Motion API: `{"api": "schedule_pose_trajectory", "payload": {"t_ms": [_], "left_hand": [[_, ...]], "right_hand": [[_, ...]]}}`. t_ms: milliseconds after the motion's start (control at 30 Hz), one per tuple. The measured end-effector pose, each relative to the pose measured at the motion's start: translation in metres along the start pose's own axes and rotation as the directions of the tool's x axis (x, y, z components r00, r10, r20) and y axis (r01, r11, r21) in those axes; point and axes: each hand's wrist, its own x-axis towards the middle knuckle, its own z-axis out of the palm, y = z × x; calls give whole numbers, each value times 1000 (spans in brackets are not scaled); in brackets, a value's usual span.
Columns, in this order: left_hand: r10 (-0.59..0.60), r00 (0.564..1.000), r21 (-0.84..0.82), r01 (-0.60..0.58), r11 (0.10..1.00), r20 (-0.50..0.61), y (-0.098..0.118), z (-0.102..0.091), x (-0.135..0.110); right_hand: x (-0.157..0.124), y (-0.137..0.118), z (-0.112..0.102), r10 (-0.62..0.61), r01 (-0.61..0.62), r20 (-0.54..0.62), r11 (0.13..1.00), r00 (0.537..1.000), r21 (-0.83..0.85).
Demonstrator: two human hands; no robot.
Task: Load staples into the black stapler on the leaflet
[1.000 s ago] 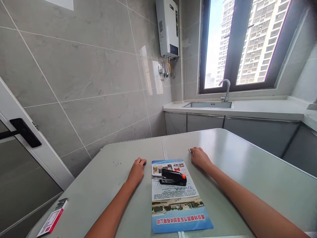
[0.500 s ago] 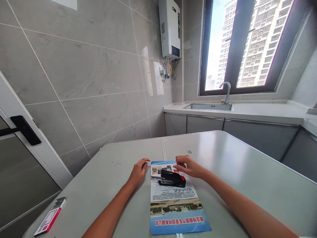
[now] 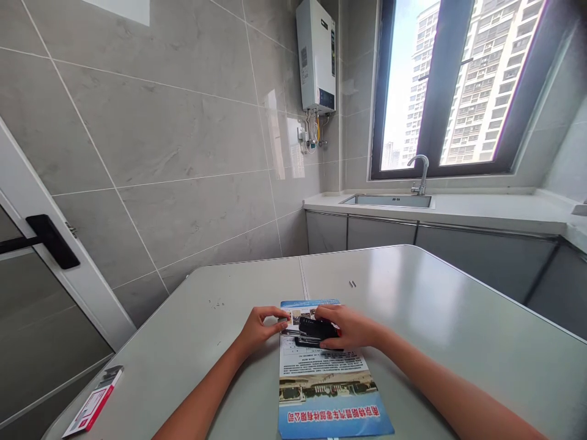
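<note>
A black stapler [image 3: 316, 329] with a red part lies on a printed sheet [image 3: 321, 365], its slim metal rail sticking out to the left. Thumb and index finger of my left hand [image 3: 257, 333] pinch the end of that rail. My right hand [image 3: 351, 327] grips the stapler's black body from the right, fingers over the top and thumb along the near side. The red part is mostly covered by this hand. The sheet has photos, text and a blue band with red characters along its near edge.
Two small staple strips [image 3: 352, 284] lie beyond the sheet, and loose staples [image 3: 216, 304] are scattered at the left. A red and white package [image 3: 94, 400] rests by the table's left edge. Behind the table [image 3: 435, 305] stands a counter with a sink [image 3: 389, 200].
My right hand has come down onto the stapler's body and closed around it. My left hand has moved right, from beside the sheet to the end of the metal rail.
</note>
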Motion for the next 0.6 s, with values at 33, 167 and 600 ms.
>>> {"api": "schedule_pose_trajectory", "payload": {"t_ms": [33,167,600], "left_hand": [[20,999,3,-20,1000,29,2,1,-1],[78,989,33,-82,996,125,7,6,-2],[65,995,167,-77,983,79,-1,10,-1]], "right_hand": [[0,-2,1,-11,11,-4,1000,1000,-9],[2,-10,5,-23,21,-28,999,999,-48],[2,-11,5,-21,20,-21,998,1000,-54]]}}
